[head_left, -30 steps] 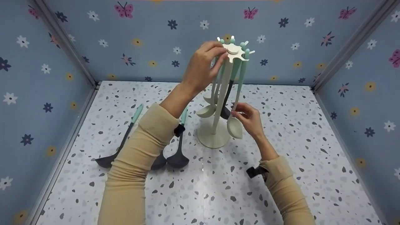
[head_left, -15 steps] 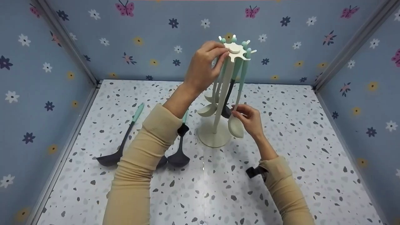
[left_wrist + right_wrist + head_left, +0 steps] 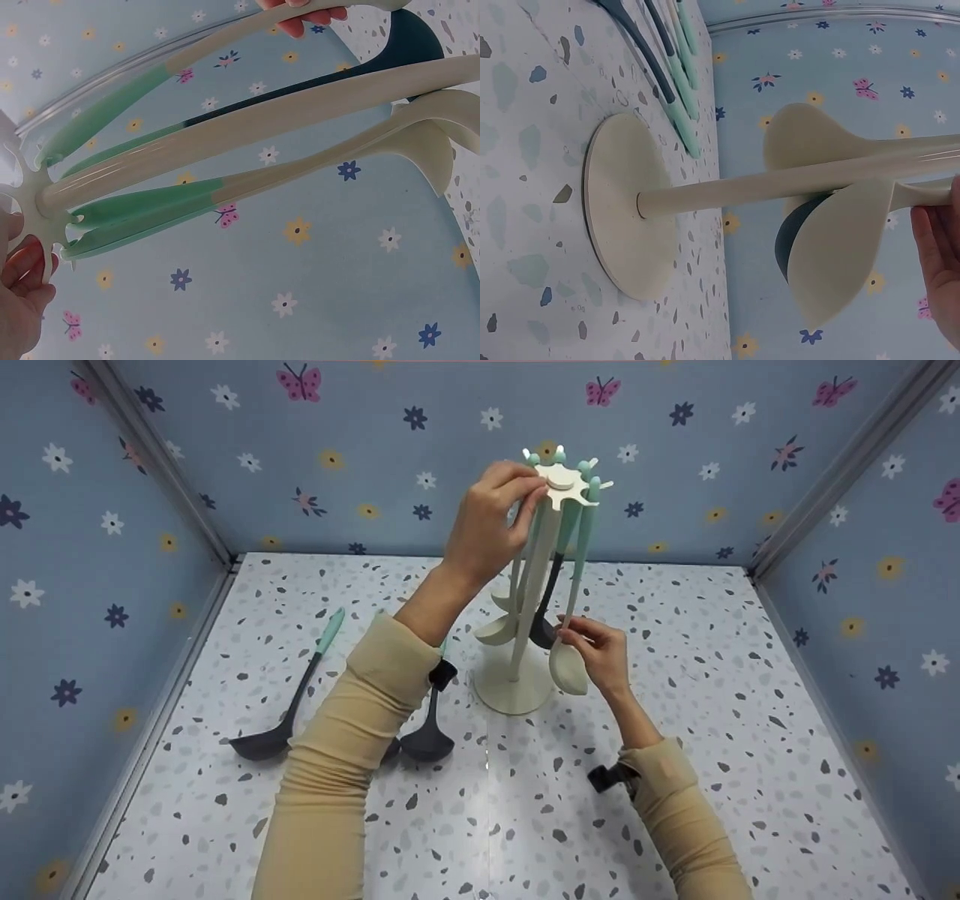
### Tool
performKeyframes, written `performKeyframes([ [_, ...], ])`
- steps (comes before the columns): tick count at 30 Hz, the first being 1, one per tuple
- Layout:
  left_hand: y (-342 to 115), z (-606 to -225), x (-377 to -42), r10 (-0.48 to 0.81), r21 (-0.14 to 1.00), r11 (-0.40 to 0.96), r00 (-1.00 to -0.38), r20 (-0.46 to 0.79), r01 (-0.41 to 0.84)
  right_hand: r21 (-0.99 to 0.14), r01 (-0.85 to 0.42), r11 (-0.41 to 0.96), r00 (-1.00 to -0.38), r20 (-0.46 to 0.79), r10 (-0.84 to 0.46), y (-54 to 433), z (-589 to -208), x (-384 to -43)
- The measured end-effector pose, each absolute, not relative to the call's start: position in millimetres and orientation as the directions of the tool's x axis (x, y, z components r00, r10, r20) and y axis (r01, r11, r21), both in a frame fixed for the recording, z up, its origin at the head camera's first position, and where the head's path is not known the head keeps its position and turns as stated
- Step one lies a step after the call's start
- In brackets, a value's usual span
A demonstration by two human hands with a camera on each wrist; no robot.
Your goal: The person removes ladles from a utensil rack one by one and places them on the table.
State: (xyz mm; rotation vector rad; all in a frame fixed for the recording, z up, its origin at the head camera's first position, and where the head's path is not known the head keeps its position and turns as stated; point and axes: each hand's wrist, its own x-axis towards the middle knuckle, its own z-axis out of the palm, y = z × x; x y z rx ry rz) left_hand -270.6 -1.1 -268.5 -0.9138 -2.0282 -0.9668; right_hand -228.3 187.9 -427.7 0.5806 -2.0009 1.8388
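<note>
A cream utensil stand (image 3: 513, 690) rises from a round base, with a hooked disc (image 3: 31, 206) on top. My left hand (image 3: 491, 514) pinches the rim of that disc between thumb and fingers. From the hooks hang several ladles with mint-green handles. My right hand (image 3: 600, 656) pinches the lower stem of a cream ladle (image 3: 568, 669), just above its bowl, at the stand's right side; in the right wrist view its bowl (image 3: 840, 255) partly covers a dark ladle (image 3: 789, 229). Cream ladles (image 3: 496, 630) hang at the left of the post.
Left of the stand, dark ladles with mint handles lie on the speckled table (image 3: 517, 825): one at the far left (image 3: 262, 744), another near the base (image 3: 427, 741). A third is mostly hidden under the left sleeve (image 3: 322, 780). Flowered panels (image 3: 450, 427) enclose the back and sides.
Both hands keep their holds. The left forearm has shifted slightly right, and the right hand has lowered slightly with the cream ladle. The stand stays in place.
</note>
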Motion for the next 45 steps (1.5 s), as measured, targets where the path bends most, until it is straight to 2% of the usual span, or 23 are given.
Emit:
performKeyframes([
  [10, 2, -268, -272, 0.296, 0.349, 0.469, -0.517, 0.803, 0.811, -0.845, -0.528, 0.083, -0.849, 0.528, -0.023, 188, -428, -227],
  [25, 3, -269, -273, 0.299, 0.323, 0.471, -0.493, 0.817, 0.821, -0.846, -0.526, 0.084, -0.849, 0.529, 0.009, 191, -424, -225],
  [45, 0, -268, -271, 0.288, 0.346, 0.463, -0.507, 0.812, 0.816, -0.870, -0.478, 0.119, -0.872, 0.487, 0.055, 207, -424, -219],
])
